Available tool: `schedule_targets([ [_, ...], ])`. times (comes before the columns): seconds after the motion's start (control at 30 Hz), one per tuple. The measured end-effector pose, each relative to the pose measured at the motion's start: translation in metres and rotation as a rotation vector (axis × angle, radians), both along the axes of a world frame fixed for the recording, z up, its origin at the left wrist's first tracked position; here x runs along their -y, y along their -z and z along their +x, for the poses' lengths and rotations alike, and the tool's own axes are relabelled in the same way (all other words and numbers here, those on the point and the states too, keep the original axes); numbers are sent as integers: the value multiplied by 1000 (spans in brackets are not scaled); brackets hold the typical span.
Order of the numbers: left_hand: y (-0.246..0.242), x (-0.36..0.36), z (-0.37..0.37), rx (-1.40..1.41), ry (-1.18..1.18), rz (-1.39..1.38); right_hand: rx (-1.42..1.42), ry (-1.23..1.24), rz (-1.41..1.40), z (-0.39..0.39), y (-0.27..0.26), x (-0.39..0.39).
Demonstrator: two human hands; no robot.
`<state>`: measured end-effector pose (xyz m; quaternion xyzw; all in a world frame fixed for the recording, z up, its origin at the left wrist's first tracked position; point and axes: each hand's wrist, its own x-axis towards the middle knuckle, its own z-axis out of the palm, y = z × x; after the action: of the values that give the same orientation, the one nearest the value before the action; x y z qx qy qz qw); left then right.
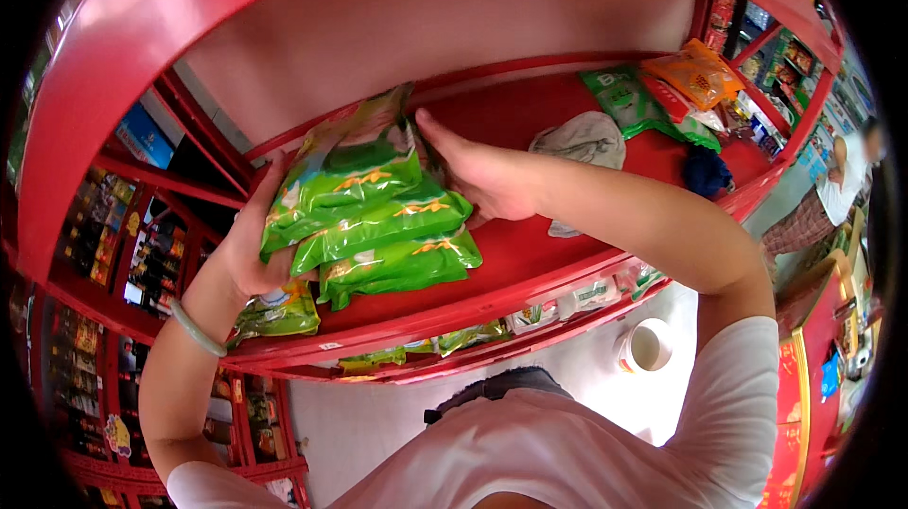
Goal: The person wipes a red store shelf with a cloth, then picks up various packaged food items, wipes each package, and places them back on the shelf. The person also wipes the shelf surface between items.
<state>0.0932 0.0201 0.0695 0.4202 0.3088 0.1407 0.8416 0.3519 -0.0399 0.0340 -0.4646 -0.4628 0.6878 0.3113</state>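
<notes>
Several glossy green plastic food packets [383,221] lie stacked flat on the red shelf [511,253] before me. My left hand [252,246] grips the stack's left side, thumb along the edge and fingers partly tucked between the packets. Against the right side presses my right hand [486,172], its thumb pointing up and its fingers partly hidden behind the stack. A yellow-green packet [284,310] lies under my left wrist at the shelf's left end. To the right of my right hand sits a crumpled grey cloth [585,140], partly covered by my forearm.
Farther right on the shelf lie a green packet [617,97], an orange packet [695,76] and a dark blue cloth bundle [706,170]. More packets [472,336] fill the shelf below. A white bucket [647,346] stands on the floor. A person [840,168] stands at far right.
</notes>
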Motion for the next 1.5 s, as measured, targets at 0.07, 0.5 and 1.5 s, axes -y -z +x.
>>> schedule_targets([
  [0.07, 2, -2, -4, -62, 28, 29, -146, -80, -44, -1, -5, -3],
  [0.5, 17, 14, -1, 38, -266, 50, -240, -92, 63, -5, 5, -1],
  [1.5, 13, -65, -3, -178, 268, 913, 509, -28, 818, 9, 15, -51],
])
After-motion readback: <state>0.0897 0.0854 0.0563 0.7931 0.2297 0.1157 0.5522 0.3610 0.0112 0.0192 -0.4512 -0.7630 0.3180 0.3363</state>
